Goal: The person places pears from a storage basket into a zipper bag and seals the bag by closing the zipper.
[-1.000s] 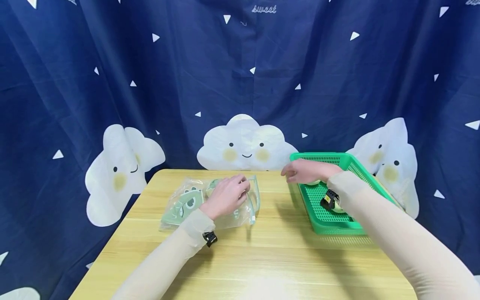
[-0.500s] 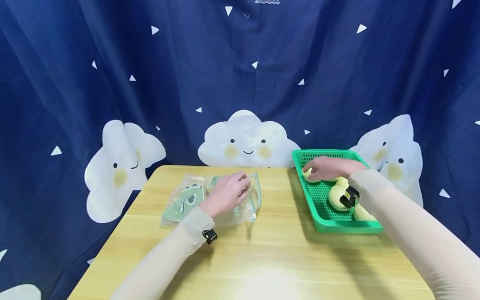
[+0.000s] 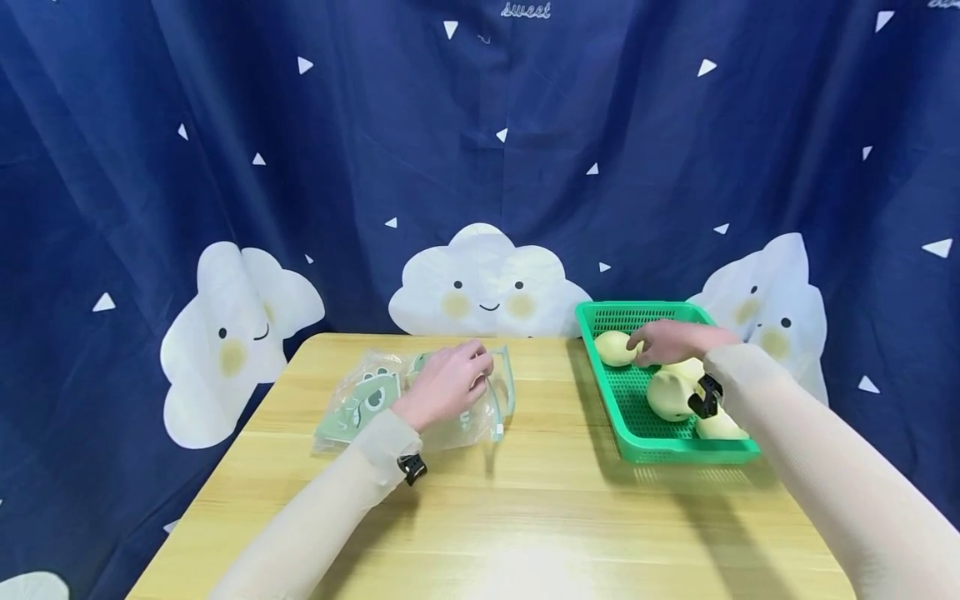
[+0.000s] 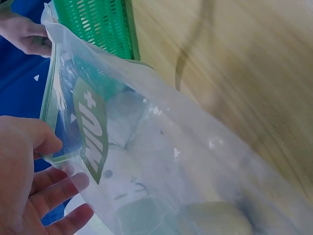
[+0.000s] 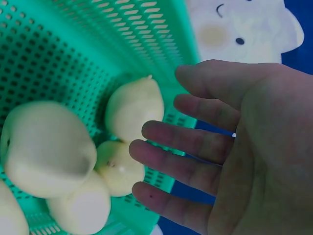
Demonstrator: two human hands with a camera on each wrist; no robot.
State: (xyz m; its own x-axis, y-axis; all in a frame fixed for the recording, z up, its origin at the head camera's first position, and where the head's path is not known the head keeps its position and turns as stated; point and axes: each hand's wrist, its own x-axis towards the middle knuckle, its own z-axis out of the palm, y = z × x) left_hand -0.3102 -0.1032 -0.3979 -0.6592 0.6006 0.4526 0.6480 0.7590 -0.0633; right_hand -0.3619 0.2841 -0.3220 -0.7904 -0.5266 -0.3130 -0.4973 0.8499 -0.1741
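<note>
My left hand (image 3: 444, 385) grips the upper edge of a clear zip bag (image 3: 360, 408) with a green dinosaur print. In the left wrist view, the thumb curls over its green-trimmed mouth, and a pale yellowish rounded thing (image 4: 215, 218) shows blurred through the plastic. Inside the green basket (image 3: 686, 452), my right hand (image 3: 675, 340) hovers just right of a pale yellow, lemon-like fruit (image 3: 615, 348). The right wrist view has its fingers spread, the fingertips close to the fruits; contact is hard to tell. A larger rounded fruit (image 5: 49, 149) lies among several others.
Both bag and basket rest on a light wooden table (image 3: 525, 517), the basket at the right. A dark blue curtain (image 3: 480, 150) with white clouds hangs behind the table's back edge. Bare wood separates bag from basket.
My right hand has come from left of the basket to above its back-left fruit, then shifted slightly right, uncovering that fruit. The left hand stays on the bag.
</note>
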